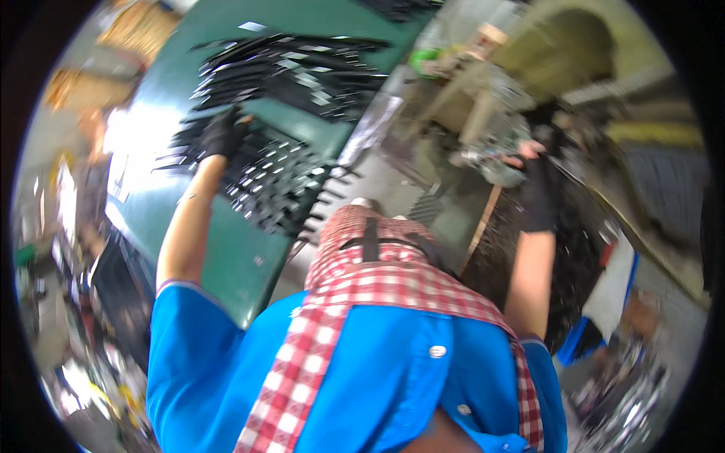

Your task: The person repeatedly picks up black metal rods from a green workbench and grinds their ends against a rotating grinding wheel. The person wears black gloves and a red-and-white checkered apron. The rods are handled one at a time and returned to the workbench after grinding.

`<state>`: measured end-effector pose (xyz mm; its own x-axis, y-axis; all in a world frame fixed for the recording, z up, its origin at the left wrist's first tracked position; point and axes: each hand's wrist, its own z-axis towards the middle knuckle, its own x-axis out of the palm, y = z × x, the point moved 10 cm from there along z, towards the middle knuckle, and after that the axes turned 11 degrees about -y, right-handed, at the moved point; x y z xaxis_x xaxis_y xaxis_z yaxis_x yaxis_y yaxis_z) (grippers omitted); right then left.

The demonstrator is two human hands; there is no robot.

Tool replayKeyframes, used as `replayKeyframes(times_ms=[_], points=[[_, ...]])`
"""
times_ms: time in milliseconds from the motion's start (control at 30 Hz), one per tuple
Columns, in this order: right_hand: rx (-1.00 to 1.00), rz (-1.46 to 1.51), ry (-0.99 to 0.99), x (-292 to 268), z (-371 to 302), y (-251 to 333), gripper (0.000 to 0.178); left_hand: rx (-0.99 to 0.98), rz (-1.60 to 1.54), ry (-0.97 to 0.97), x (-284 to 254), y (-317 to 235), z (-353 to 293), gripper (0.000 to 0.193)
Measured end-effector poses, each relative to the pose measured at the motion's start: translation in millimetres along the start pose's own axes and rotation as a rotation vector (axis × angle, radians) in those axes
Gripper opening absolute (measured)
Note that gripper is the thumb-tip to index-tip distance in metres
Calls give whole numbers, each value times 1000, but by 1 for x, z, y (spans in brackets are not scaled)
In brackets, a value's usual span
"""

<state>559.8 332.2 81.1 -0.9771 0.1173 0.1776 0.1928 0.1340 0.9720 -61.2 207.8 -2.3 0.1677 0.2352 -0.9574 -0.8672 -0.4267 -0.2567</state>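
My left hand [224,134], in a black glove, is over long thin black strips [283,72] laid in rows on a green tabletop [234,260]. It touches or nearly touches the nearer group of shiny dark strips [276,181]. Blur and the dark glove hide how its fingers lie. On the right, my right hand [538,162] wears a black glove with bare fingertips. Those fingertips are curled together beside a shiny, partly clear object [491,155] by a machine; what they pinch is too blurred to make out.
A large olive-coloured machine [566,53] stands at the far right. Below my right hand is a dark bin or surface with loose dark bits [578,279]. A white and blue piece [600,302] lies beside it. Cardboard boxes [136,34] are stacked at the far left.
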Motion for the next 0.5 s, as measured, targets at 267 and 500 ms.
replayKeyframes(times_ms=[267,500], points=[[-351,-393,-121,5,-75,25,24,-236,-2,86,121,144,85,39],[-458,-1583,-591,-226,-159,-8,28,-605,-1094,-335,59,149,58,18]])
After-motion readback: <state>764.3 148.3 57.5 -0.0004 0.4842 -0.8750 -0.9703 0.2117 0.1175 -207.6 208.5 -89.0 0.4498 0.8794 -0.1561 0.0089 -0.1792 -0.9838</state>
